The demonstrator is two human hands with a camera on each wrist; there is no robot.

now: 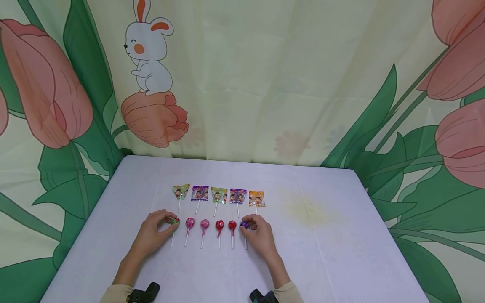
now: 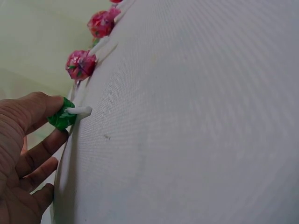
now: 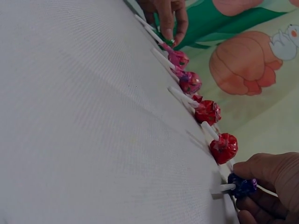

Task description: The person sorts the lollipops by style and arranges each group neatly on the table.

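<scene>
My left hand (image 1: 153, 231) pinches a green-wrapped lollipop (image 2: 63, 116) by its round head, at the left end of a row. At the other end, my right hand (image 1: 259, 235) holds a dark purple lollipop (image 3: 243, 185) between thumb and fingers. Both sticks point toward the near edge. Between the hands lie two pink lollipops, the left one (image 1: 190, 223) and its neighbour (image 1: 205, 224), then two red lollipops, one (image 1: 219, 225) beside the other (image 1: 232, 225). The left wrist view shows the thumb on the green wrapper.
Behind this row lies a second row of flat-wrapped lollipops: green (image 1: 180, 192), purple (image 1: 199, 193), green (image 1: 219, 195), purple (image 1: 238, 196) and orange (image 1: 256, 198). A white cloth covers the table (image 1: 341, 252). A printed curtain (image 1: 246, 84) hangs behind it.
</scene>
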